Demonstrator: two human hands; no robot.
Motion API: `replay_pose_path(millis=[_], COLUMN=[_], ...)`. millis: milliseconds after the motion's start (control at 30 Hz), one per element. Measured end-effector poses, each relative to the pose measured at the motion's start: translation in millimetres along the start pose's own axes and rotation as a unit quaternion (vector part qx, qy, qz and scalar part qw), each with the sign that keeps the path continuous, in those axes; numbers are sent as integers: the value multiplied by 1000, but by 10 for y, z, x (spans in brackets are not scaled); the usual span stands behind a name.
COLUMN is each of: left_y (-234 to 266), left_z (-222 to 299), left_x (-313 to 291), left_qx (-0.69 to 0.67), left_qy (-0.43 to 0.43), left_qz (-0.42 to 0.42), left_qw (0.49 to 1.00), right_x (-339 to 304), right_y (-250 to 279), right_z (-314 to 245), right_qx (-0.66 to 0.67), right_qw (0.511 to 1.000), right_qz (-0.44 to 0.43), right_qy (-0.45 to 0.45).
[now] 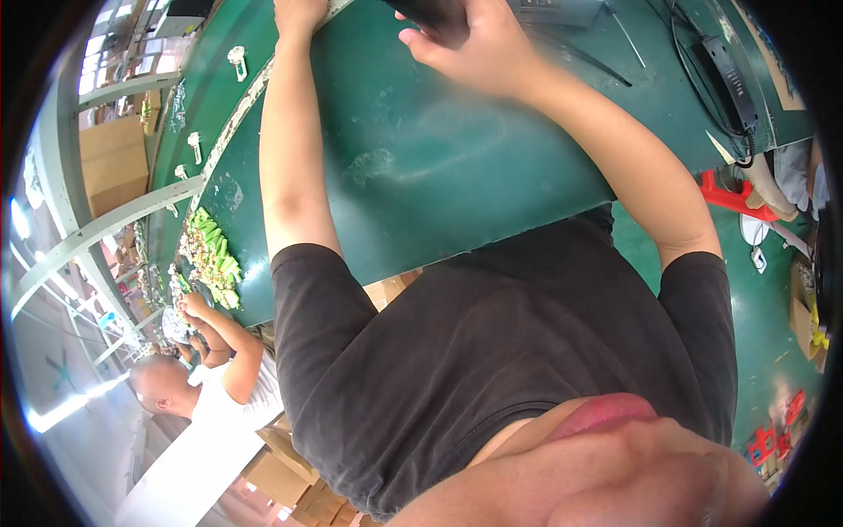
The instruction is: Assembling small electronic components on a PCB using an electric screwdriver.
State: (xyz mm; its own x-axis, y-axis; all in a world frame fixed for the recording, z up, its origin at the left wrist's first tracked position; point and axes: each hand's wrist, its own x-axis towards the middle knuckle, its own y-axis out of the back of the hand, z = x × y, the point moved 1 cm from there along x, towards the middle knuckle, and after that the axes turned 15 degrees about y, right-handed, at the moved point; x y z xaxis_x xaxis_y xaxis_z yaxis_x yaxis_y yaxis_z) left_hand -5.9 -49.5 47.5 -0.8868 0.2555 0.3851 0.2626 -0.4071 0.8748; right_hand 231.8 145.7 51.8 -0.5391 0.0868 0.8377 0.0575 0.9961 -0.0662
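My right hand is at the top edge above the green tabletop. Its thumb and fingers curve round a black object, smooth and blurred, whose upper part is cut off; its kind does not show. My left hand reaches the far strip of the table beside the pale worn rail. The fingers of that hand lie beyond the picture, so what they touch is hidden. A thin dark rod and a slim metal rod rest to the right of my right hand.
A grey box-like device sits at the top. At right lies a black power strip with cables. White parts are spaced beyond the rail. Left, a green-and-white pile lies near a co-worker in white. Cartons stand farther off.
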Motion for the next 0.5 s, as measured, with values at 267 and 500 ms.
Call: replay_pose_path(millis=[267,500], left_y=[12,695], left_z=[-27,887], left_x=[-169,-1550], left_qx=[53,-102], left_qy=[23,13], left_qz=[2,-154], left_qw=[998,983], right_x=[-5,495], right_y=[75,472], right_z=[-54,-162], right_qx=[-67,-15], right_qw=[996,975], right_qz=[8,55], right_qy=[-57,217])
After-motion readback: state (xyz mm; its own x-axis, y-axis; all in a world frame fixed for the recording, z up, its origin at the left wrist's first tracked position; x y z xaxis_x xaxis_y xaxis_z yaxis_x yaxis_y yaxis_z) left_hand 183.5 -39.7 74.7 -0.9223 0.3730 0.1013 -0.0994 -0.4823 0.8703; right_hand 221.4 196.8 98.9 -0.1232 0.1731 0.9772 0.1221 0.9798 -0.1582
